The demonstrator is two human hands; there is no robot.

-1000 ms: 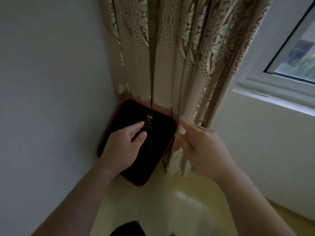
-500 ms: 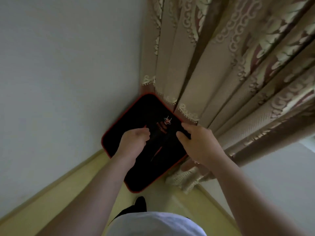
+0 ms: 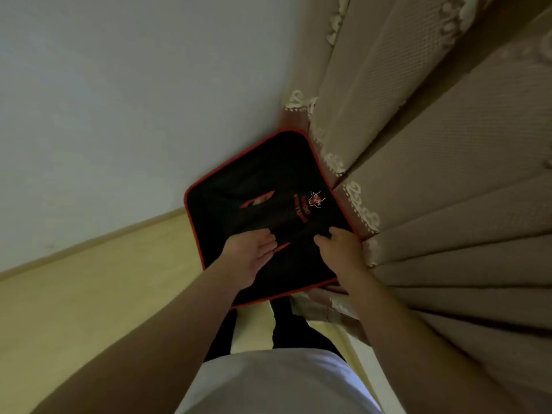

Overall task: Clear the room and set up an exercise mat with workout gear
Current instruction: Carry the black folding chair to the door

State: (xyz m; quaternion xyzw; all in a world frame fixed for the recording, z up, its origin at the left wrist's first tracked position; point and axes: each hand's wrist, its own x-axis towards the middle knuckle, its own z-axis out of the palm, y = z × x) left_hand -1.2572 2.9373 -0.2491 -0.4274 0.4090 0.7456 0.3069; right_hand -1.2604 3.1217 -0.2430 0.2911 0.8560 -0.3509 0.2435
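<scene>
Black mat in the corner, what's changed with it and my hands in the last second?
The right hand moved from beside the curtain onto the black mat, fingers curled on its right side. The left hand slid lower on its face. The mat still leans in the corner.

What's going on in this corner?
A person is handling a black, red-edged mat in the corner between the wall and the curtain. The left hand and right hand both appear to grip its lower half. Its right edge lies against the curtain; it is not yet laid out.
</scene>
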